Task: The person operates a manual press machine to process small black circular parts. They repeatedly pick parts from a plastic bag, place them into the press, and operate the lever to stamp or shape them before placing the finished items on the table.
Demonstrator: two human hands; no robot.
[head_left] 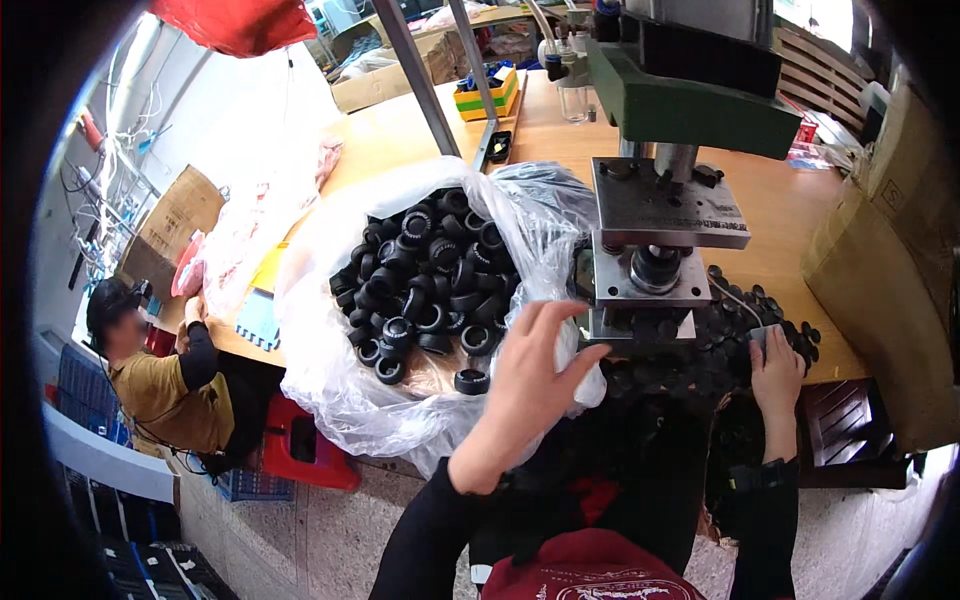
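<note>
Heaped loosely at the centre of the frame in an open, translucent plastic bag (325, 385), small black ring-shaped tyres (430, 255), some flat, others tipped on edge. Standing upright at upper right, a press (690, 100) with a green head and steel plates, a dark round part between them, with flat black discs (735, 318) strewn in a layer just right of its base. Among these at the right, partly covered by fingers, a small grey cabled box (764, 333).

Glare whitens the upper left (detail nearly vanishes there); the tabletop (385, 130) is brightly lit, and black vignetting rounds the fisheye-bent edges.
</note>
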